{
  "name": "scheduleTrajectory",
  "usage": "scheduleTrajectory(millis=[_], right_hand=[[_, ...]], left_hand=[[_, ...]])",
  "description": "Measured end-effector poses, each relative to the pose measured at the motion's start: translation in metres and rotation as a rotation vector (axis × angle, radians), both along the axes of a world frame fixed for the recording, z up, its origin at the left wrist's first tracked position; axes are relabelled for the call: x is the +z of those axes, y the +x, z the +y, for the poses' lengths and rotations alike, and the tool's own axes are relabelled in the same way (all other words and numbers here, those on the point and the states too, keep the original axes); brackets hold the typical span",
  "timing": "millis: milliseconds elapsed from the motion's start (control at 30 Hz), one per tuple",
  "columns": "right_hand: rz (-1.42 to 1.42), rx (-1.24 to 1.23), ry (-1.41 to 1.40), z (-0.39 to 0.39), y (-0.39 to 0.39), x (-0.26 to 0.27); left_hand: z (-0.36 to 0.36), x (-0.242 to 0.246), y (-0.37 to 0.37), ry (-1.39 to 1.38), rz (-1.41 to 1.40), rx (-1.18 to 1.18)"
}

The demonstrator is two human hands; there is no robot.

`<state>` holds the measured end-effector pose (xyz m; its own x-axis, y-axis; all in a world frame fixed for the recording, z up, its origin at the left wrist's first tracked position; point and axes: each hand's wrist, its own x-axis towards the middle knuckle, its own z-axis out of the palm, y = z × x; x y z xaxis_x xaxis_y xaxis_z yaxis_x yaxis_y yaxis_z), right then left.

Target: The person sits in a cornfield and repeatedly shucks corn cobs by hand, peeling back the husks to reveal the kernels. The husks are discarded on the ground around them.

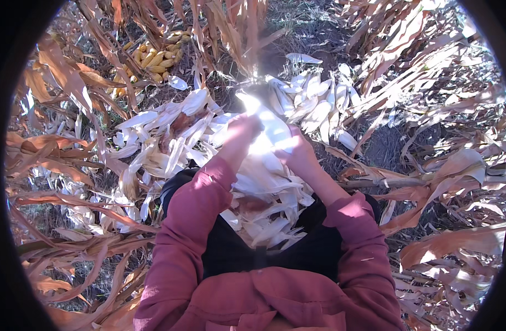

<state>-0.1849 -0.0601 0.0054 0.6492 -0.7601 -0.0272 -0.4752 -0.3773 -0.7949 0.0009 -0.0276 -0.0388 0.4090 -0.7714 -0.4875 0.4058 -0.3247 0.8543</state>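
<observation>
Between my two hands is an ear of corn in its pale husk (274, 127), tilted with one end up and to the left. My left hand (245, 127) grips its left side near the upper end. Around the lower right part closes my right hand (297, 149). Strong sunlight washes out the husk and parts of the fingers, so whether any kernels are bare cannot be seen. Loose stripped husks (269, 198) lie below the hands, between my legs. More husks (182, 132) are heaped to the left of my left hand.
A pile of husked yellow corn ears (157, 58) lies at the upper left, partly behind dry stalks. Unhusked-looking pale ears (315, 99) are heaped just beyond my right hand. Dry corn stalks and leaves (435, 178) crowd the right side, and others (62, 202) the left.
</observation>
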Motion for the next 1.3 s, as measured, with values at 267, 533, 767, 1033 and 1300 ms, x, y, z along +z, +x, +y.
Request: scheduleTrajectory(millis=[267, 533, 767, 1033, 1300], right_hand=[[-0.509, -0.182, 0.887, -0.008, 0.008, -0.009], [-0.727, -0.165, 1.292, -0.028, -0.001, -0.029], [-0.649, -0.278, 1.242, -0.028, 0.000, -0.060], [-0.653, -0.696, 0.984, -0.071, -0.008, -0.066], [-0.436, -0.492, 0.470, -0.078, -0.017, -0.067]], left_hand=[[-0.002, 0.030, -0.029, -0.295, 0.252, 0.185], [0.003, 0.022, -0.035, -0.555, -0.111, -0.155], [0.012, 0.028, -0.068, -0.452, 0.476, -0.246], [0.019, 0.015, -0.087, -0.264, 0.789, -0.174], [0.003, 0.028, -0.045, 0.080, -0.181, 0.134]])
